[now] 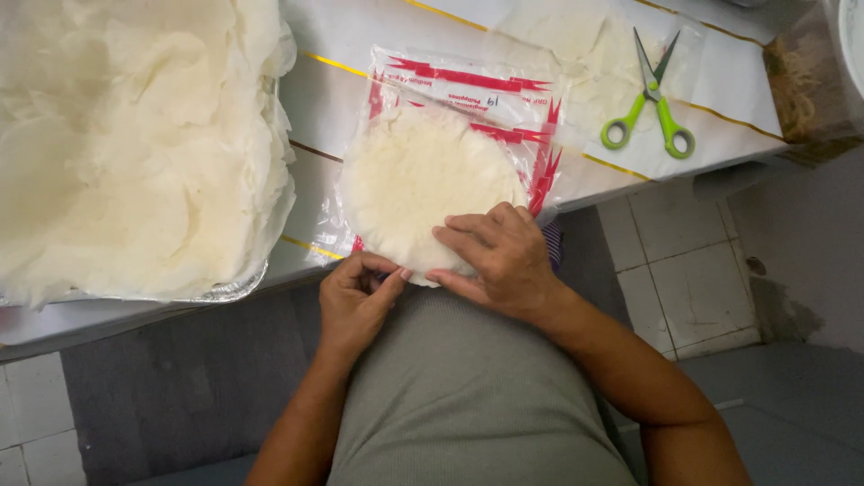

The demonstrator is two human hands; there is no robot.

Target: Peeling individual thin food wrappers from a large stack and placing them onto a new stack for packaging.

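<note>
head view, looking straight down past my grey shirt (468, 396) to the edge of the white table (342, 54) with its thin gold stripes. my right hand (499, 256) lies flat, fingers spread and only lightly curled, pressing on the near right part of a round stack of thin white wrappers (423, 175). it grips nothing, it just rests on top, with the thumb along the stack's near rim. my left hand (355, 301) is at the near left rim of the same stack, thumb and forefinger pinched together on the edge of the clear plastic bag (468, 85) with red printing that the stack sits in; how much of the film is between those fingertips i cannot tell. the stack lies at the near edge of the table, right in front of my body, and its lowest part just overhangs that edge. the bag's open, printed end stretches away from me beyond the wrappers. to the left, well apart from my hands, a big heap of loose pale wrappers (126, 135) fills a foil-edged tray (229, 290). far right on the table lie green-handled scissors (655, 99), blades open, on another clear bag of wrappers (576, 45). grey and white floor tiles (684, 279) show below the table.
</note>
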